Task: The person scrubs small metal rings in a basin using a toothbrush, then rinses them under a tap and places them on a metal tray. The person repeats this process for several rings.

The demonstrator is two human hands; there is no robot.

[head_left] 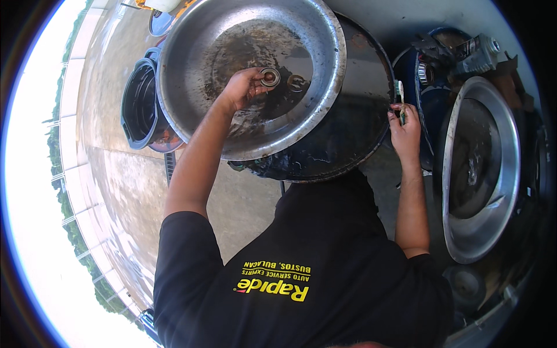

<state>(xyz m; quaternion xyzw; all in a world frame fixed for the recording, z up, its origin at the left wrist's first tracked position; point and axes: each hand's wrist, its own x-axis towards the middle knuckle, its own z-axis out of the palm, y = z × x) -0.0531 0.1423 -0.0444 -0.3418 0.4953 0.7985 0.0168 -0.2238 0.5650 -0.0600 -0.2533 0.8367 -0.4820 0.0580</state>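
Above a wide metal basin (174, 75), my left hand (242, 90) pinches a small round metal ring (275, 79) that looks like a bearing. A second ring-shaped part (296, 83) lies on the basin's bottom, in dark, dirty liquid. Off to the right, my right hand (406, 129) is closed around a toothbrush (401, 93), its bristle end pointing up and away from me. The brush is apart from the ring, beyond the basin's right rim. My fingertips look dark with grime.
The basin rests on a black drum top (354, 116). Left of it stands a dark bucket (134, 116). At the right are another metal basin (510, 168), a blue drum (411, 87) and a grey plastic bottle (478, 55). A wall runs behind.
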